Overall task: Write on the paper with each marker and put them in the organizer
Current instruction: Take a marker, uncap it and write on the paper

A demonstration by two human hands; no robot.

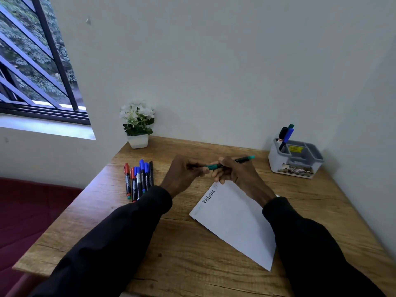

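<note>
Both hands hold one green marker (244, 160) level above the wooden table (188, 254). My left hand (184, 174) pinches its green cap end, and my right hand (233, 172) grips the black barrel; the marker's green tail sticks out to the right. A white paper (233, 219) with a handwritten word near its top edge lies under my right wrist. Several red, blue and black markers (139, 179) lie side by side at the left. The grey organizer (295, 159) stands at the back right with three markers upright in its left compartment.
A small white pot of white flowers (138, 125) stands at the table's back left corner against the wall. A barred window is at the far left. A dark red seat (25, 215) lies below the table's left edge.
</note>
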